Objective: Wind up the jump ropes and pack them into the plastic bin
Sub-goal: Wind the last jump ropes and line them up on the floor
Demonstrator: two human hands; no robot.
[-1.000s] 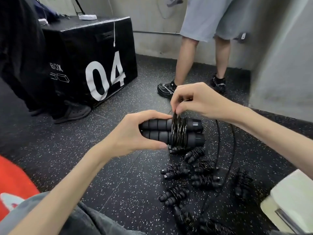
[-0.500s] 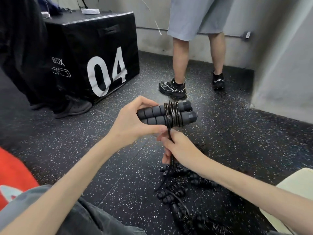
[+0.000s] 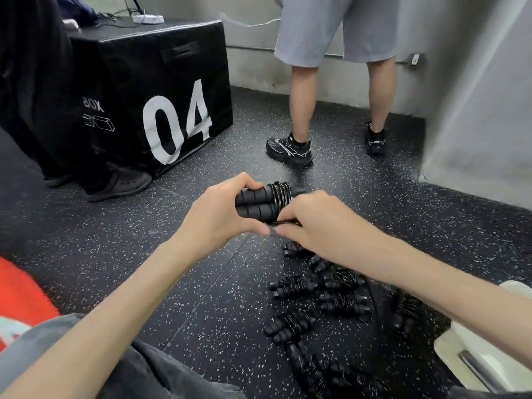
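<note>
Jump rope held between both hands, above the floor

The pair of black ribbed foam jump-rope handles, laid side by side with thin black cord coils wound around them, was gripped at one end by the curled left hand. The right hand closed over the opposite end, fingertips pinching the cord under the handles. Below and right of the hands, wound black jump-rope bundles lay on the speckled black rubber floor. A pale plastic bin edge sat beneath the right forearm.
</note>
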